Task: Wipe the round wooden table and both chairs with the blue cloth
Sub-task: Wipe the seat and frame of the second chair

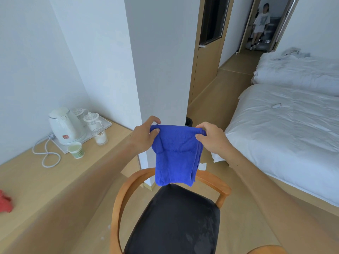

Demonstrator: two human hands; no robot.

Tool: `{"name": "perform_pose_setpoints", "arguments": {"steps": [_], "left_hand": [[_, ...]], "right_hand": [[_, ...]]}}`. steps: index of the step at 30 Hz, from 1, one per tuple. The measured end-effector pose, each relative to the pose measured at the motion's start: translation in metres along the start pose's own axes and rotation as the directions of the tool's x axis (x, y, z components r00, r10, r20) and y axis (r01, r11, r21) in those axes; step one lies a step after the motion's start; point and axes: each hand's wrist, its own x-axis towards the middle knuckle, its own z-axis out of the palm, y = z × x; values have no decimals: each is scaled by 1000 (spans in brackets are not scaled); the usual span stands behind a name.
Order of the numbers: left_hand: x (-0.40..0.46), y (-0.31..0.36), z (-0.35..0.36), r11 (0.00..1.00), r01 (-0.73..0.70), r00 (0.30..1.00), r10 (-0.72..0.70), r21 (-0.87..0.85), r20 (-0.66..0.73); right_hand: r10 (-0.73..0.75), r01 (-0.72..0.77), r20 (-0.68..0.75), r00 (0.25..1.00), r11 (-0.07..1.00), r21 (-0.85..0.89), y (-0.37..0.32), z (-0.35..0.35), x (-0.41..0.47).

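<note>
The blue cloth (pixel 176 156) hangs folded in front of me, held up by its top edge. My left hand (pixel 145 136) pinches the cloth's upper left corner and my right hand (pixel 212 138) pinches the upper right corner. Below the cloth stands a wooden chair (pixel 126 191) with a curved back rail and a black seat (pixel 174 220). The cloth's lower edge hangs just above the chair's back rail. The round wooden table and a second chair are out of view.
A low wooden ledge (pixel 27 180) on the left carries a white kettle (pixel 64 127), cups on a tray, a paper cup (pixel 76 150) and a red item (pixel 5 200). A white pillar (pixel 161 70) rises ahead. Two white beds (pixel 284 134) fill the right. A person (pixel 260 24) stands in the far doorway.
</note>
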Motion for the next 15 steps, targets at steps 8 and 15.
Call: {"name": "perform_pose_setpoints", "arguments": {"steps": [8,15], "left_hand": [[-3,4,-9,801,284,943,-133,-528,305],[-3,0,-10,980,151,959,-114,-129,258]], "right_hand": [[149,-186,147,978,943,276,3,-4,-2],[89,-105,124,988,986,128,7,-4,-6]]}}
